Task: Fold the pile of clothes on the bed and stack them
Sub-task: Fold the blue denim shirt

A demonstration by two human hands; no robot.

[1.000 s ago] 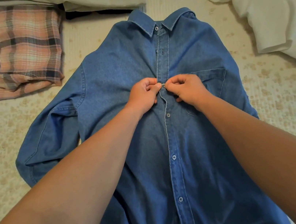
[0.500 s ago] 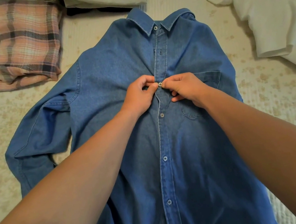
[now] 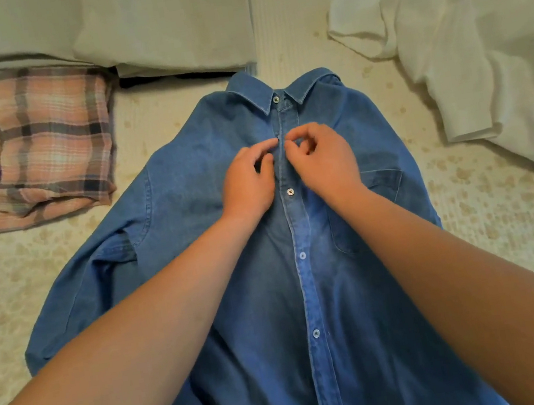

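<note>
Far left, a pink plaid garment lies folded on the patterned bedspread, pale pillows stacked behind it. Centre stage, the denim shirt lies flat, front up, collar away from the person, its placket buttoned below the hands. The left hand sits beside the placket, fingers curled, fingertip and thumb pinching the fabric edge near the upper chest. Just across the placket, the right hand is curled too, pinching the opposite edge. Off to the right, a rumpled white garment lies in a heap.
</note>
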